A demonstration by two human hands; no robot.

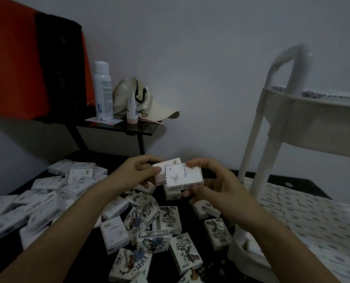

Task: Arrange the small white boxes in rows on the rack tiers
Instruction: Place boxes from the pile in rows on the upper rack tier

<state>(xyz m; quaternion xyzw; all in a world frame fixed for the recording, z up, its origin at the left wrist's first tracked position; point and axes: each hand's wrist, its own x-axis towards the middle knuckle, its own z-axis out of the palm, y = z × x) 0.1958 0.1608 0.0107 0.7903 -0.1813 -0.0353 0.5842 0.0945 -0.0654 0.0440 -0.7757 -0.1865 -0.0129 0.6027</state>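
Observation:
My left hand point(138, 172) and my right hand point(213, 180) hold a small stack of white boxes point(183, 175) between them, above a dark floor. The front box faces me with its printed white side; others sit behind and under it. A loose pile of small white boxes point(147, 227), some with drawn patterns, lies below my hands. More boxes point(47, 197) are heaped at the left. The white rack point(305, 111) stands at the right. Its lower tier point(313, 221) is packed with rows of boxes, and boxes show on the upper tier point(321, 94).
A black side table point(129, 127) stands against the wall with a white spray can point(102, 90), a small tube point(132, 107) and a beige cap point(147, 103). An orange and black object point(33, 62) is at the far left. The rack's legs point(249, 148) stand close to my right hand.

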